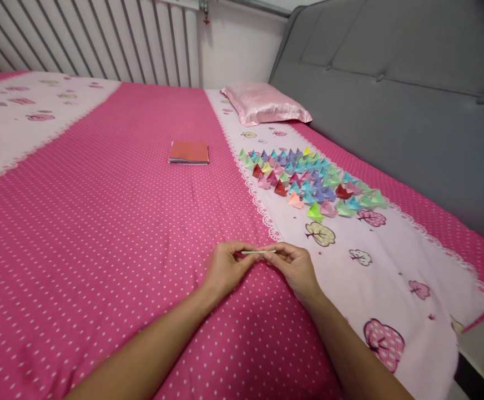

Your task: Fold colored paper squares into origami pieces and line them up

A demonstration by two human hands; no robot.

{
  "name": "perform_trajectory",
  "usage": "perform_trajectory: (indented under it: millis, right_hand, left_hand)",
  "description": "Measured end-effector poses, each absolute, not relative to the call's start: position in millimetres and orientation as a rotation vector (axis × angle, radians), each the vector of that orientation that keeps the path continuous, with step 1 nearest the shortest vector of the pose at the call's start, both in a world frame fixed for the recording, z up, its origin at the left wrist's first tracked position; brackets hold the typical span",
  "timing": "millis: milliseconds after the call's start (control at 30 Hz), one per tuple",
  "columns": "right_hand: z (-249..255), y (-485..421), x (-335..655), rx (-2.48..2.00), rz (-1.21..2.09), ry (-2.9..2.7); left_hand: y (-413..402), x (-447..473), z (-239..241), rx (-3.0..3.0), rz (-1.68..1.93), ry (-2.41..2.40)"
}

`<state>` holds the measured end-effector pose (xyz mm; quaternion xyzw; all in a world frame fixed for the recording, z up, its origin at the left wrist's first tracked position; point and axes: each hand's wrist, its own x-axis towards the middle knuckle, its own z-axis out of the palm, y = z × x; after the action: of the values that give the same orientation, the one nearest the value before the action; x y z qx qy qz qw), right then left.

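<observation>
Between my two hands is a small piece of folded pale green paper (258, 252), seen nearly edge-on as a thin strip. My left hand (230, 268) pinches its left end between thumb and fingers. The right end is pinched the same way by my right hand (294, 268), and the fingertips of both hands almost meet at the middle. Beyond my right hand, several rows of small folded paper boats (304, 178) in many colours stand on the bedspread. The folds of the paper in my hands are mostly hidden by my fingers.
A stack of square paper with an orange-red top sheet (189, 152) lies on the pink dotted bedspread (142, 222). A pink satin pillow (267, 103) rests near the grey padded headboard (392, 89). A white radiator (100, 41) stands along the far wall.
</observation>
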<state>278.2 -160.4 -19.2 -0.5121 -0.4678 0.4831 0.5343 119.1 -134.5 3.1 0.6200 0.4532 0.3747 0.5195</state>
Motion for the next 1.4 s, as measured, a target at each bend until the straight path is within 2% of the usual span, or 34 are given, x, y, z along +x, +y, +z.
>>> perform_trajectory:
  millis: [533, 900, 1400]
  right_hand:
    - [-19.4, -160.5, 275.7, -1.256, 1.241, -1.061]
    - [-18.5, -157.9, 276.6, -1.154, 1.300, -0.924]
    - [-22.6, -158.5, 274.0, -1.171, 1.291, -0.972]
  left_hand:
    - [-134.1, 118.3, 2.1, 1.495, 0.820, 1.090]
    - [-130.9, 121.1, -1.8, 0.982, 0.898, 1.026]
    - [-133.5, 124.5, 3.5, 0.863, 0.861, 0.980]
